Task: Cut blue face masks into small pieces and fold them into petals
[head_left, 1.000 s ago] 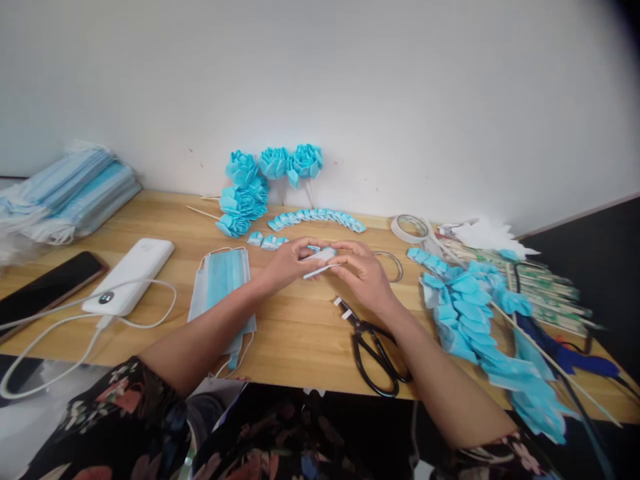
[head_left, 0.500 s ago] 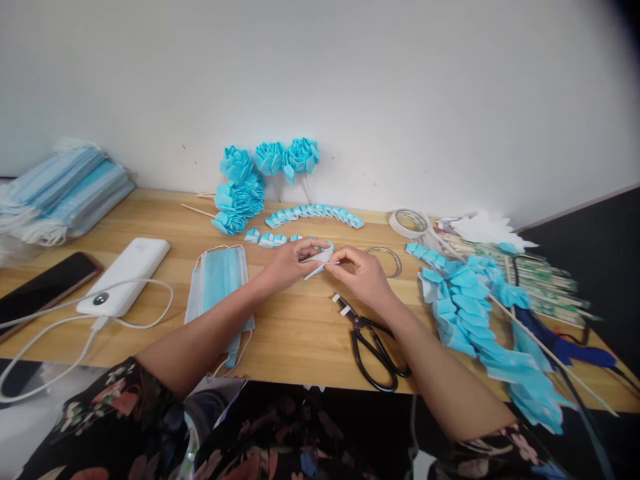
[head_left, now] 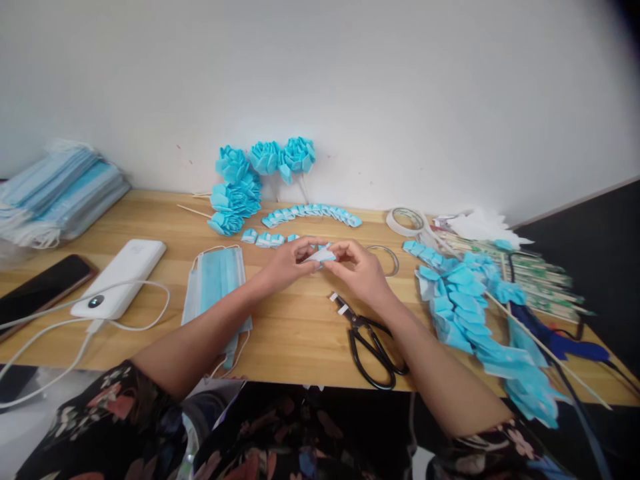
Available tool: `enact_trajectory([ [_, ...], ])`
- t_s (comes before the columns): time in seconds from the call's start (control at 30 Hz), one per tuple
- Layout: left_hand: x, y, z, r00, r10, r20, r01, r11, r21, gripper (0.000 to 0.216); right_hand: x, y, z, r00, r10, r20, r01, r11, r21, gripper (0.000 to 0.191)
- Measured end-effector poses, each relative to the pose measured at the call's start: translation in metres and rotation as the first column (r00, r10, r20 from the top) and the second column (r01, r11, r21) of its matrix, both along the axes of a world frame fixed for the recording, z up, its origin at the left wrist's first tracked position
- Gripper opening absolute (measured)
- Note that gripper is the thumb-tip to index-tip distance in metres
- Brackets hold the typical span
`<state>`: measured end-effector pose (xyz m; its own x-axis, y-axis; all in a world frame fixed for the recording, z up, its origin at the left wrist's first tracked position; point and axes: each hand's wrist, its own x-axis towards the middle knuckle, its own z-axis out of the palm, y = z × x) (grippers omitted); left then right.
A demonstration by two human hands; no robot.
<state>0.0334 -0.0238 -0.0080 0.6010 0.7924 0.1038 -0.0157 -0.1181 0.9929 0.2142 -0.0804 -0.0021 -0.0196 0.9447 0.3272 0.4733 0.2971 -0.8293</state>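
Observation:
Between my two hands is a small folded piece of blue-and-white mask fabric (head_left: 323, 255), held above the middle of the table. My left hand (head_left: 290, 263) pinches its left side, and my right hand (head_left: 361, 268) pinches its right side with thumb and fingers. Just behind them, folded blue petals (head_left: 270, 239) lie in a short row, with a longer curved row of petals (head_left: 311, 212) farther back. Scissors with black handles (head_left: 371, 347) lie below my right hand, white tape strips on their blades. Left of my left hand are face masks (head_left: 216, 283).
Blue fabric flowers (head_left: 235, 193) rest against the wall. At left are a stack of masks (head_left: 65, 190), a white power bank (head_left: 123, 279) with cable and a phone (head_left: 45, 290). Tape rolls (head_left: 406, 222), blue fabric strips (head_left: 465, 313) and a blue glue gun (head_left: 560, 343) lie at right.
The fabric piece has been folded over, its loose lower edge now tucked between my fingers. My right hand has shifted its grip slightly; the view moved a little.

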Motion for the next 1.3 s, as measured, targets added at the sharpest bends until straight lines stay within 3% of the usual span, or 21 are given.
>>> enact_trajectory([
  [0.1, -0.0014, -0.0001, 0.0022, 1.000, 0.020, -0.013, -0.020, 1.000, -0.003, 0.046, 0.0021, 0.0017, -0.0024, 0.992, 0.013, -0.122, -0.022, 0.997, -0.071, 0.045],
  [0.17, -0.0024, -0.0009, 0.0044, 1.000, 0.008, -0.026, -0.008, 1.000, -0.010, 0.047, 0.0037, 0.0032, -0.0042, 0.979, 0.031, -0.201, -0.057, 0.991, -0.122, 0.050],
  [0.33, -0.0015, -0.0026, 0.0036, 1.000, -0.020, -0.009, 0.020, 1.000, -0.018, 0.050, 0.0058, 0.0048, -0.0065, 0.957, 0.066, -0.281, -0.121, 0.976, -0.182, 0.031],
  [0.57, 0.0011, -0.0017, 0.0000, 1.000, -0.001, -0.011, 0.001, 1.000, 0.017, 0.052, 0.0052, 0.0038, -0.0043, 0.969, 0.012, -0.248, -0.050, 0.987, -0.151, 0.019],
  [0.67, -0.0008, 0.0011, 0.0013, 0.997, 0.081, -0.007, -0.080, 0.996, 0.047, 0.051, 0.0051, 0.0044, -0.0028, 0.960, -0.006, -0.281, -0.040, 0.987, -0.155, 0.017],
  [0.83, -0.0018, 0.0032, 0.0020, 0.983, 0.176, 0.052, -0.178, 0.983, 0.044, 0.053, 0.0046, 0.0053, -0.0044, 0.968, 0.056, -0.244, -0.108, 0.974, -0.201, 0.039],
  [1.03, 0.0010, -0.0021, 0.0041, 0.985, 0.163, 0.062, -0.168, 0.983, 0.078, 0.052, 0.0039, 0.0032, -0.0047, 0.986, 0.103, -0.131, -0.128, 0.971, -0.200, 0.019],
  [1.2, 0.0027, -0.0039, 0.0069, 0.990, 0.125, 0.067, -0.123, 0.992, -0.033, 0.064, 0.0031, 0.0004, 0.0029, 0.995, 0.019, -0.100, -0.039, 0.980, -0.196, 0.019],
  [1.3, 0.0029, -0.0043, 0.0057, 0.997, 0.077, -0.012, -0.078, 0.992, -0.097, 0.047, 0.0032, 0.0009, 0.0026, 0.989, 0.011, -0.147, -0.040, 0.979, -0.198, 0.020],
])
